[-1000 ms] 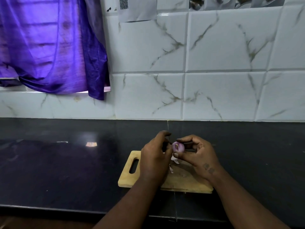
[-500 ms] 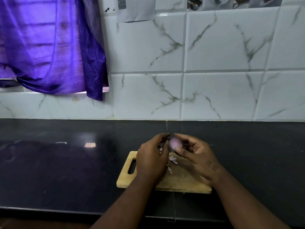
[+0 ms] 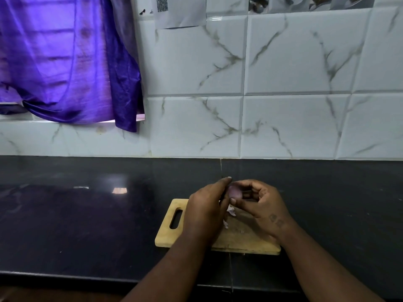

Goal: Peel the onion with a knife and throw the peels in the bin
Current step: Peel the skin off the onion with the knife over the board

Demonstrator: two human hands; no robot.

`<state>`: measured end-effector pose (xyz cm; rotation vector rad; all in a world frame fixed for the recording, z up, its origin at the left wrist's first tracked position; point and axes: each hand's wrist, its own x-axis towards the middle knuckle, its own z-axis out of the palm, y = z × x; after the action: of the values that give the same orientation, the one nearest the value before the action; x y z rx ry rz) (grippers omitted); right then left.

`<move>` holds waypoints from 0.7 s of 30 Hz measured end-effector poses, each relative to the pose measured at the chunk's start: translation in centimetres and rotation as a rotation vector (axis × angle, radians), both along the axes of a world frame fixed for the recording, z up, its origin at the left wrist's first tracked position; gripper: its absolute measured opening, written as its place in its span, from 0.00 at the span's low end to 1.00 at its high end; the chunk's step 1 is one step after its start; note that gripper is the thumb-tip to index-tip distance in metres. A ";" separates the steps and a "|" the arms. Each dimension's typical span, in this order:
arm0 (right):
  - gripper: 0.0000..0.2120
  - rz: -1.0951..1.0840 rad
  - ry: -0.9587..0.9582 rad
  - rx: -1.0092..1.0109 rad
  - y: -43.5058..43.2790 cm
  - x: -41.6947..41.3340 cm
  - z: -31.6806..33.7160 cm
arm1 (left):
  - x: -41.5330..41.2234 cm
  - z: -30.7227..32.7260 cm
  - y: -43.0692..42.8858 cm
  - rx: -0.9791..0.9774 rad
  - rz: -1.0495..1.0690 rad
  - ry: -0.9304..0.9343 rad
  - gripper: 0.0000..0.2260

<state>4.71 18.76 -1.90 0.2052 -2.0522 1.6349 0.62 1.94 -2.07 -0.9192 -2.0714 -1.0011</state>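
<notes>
Single view, head-worn, wide-angle. Looks forward and slightly down from above the near edge of a dark counter (image 3: 87, 214), facing a tiled wall (image 3: 283, 73) square-on. Wall fills the upper half of the frame; counter the lower half. Both forearms enter from the bottom edge, meeting over a cutting board (image 3: 168, 238) low and just right of centre, close to the camera. A purple curtain (image 3: 65, 62) occupies the upper left corner. Straight lines bow toward the frame edges. No second view to share scene with.
</notes>
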 end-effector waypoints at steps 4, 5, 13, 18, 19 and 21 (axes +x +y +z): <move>0.19 0.018 0.006 -0.021 0.0 0.1 0.0 | 0.1 -0.2 0.2 0.025 0.014 0.033 0.22; 0.20 0.023 0.005 -0.030 0.0 0.1 0.0 | 0.1 -0.2 0.2 0.045 0.017 0.026 0.22; 0.24 0.127 -0.011 -0.098 0.0 -0.1 -0.3 | -0.6 0.1 -0.2 0.283 0.069 -0.212 0.20; 0.24 0.201 0.010 -0.172 -0.1 0.0 -0.2 | -1.1 -0.1 -0.3 0.319 0.135 -0.328 0.18; 0.23 0.197 0.020 -0.192 -0.2 0.1 -0.1 | -1.2 -0.2 -0.3 0.309 0.162 -0.346 0.18; 0.22 0.182 0.039 -0.247 -0.2 0.0 0.0 | -1.3 -0.2 -0.3 0.298 0.216 -0.370 0.17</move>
<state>4.76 18.52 -1.92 0.3425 -1.8261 1.9605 -0.68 1.63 -2.32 -0.3697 -2.1758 -1.3931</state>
